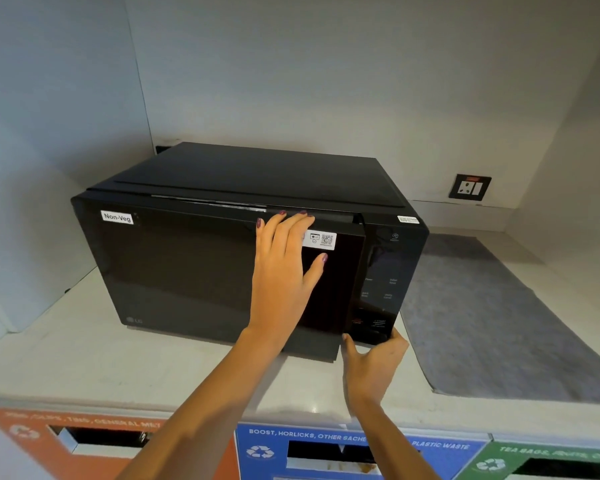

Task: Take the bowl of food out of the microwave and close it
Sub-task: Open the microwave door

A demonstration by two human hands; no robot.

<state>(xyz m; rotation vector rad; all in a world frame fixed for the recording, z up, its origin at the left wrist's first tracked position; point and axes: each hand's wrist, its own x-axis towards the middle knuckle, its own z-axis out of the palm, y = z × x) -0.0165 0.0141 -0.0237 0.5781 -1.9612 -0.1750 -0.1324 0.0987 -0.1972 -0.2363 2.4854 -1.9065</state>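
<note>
Nearest: row of labelled recycling-bin fronts, orange, blue and green [326, 448], below the pale smooth tabletop [84, 368].

Right hand [373, 367]: fingers curled under the lower right corner of the microwave, thumb up at the door's lower edge; clamped on nothing that can be seen.

Left hand [284, 268]: fingers spread, palm flat on the glossy black glass door [187, 268], fingertips hooked over its top edge. Door stands slightly ajar at the right.

Boxy black microwave [257, 237]: rigid, matte top, slick front; white "Non-Veg" label [117, 217] at upper left.

Bowl of food: not visible; presumably inside. Judged possibly hot, contents liable to spill; best lifted level, both hands at the rim.

Right, farther back: grey textured mat [499, 323]. Far wall: black-framed socket [469, 187].
</note>
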